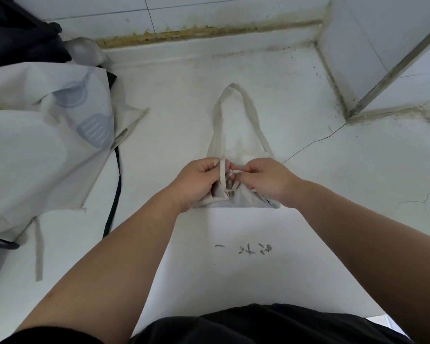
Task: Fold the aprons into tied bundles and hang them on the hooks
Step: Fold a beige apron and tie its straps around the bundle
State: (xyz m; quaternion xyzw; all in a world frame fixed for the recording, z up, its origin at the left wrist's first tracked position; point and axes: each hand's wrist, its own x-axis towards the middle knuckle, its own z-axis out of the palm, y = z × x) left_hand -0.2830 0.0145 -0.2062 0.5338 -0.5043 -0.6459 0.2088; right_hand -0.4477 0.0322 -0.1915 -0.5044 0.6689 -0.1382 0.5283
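Note:
A folded beige apron bundle (pixel 236 199) lies on the white counter (pixel 333 194) in the middle of the view. Its neck loop (pixel 248 105) stretches away from me towards the wall. My left hand (pixel 196 180) pinches one beige tie strap (pixel 222 175) that stands upright over the bundle. My right hand (pixel 266 180) pinches the other strap end, which crosses towards the first. Both hands sit on top of the bundle and hide most of it.
A heap of unfolded pale aprons (pixel 40 145) with a grey utensil print fills the left side, with a dark apron (pixel 18 33) behind it. A black strap (pixel 114 194) and a beige strap (pixel 39 252) trail from the heap. A tiled wall corner (pixel 353 58) juts in at the right.

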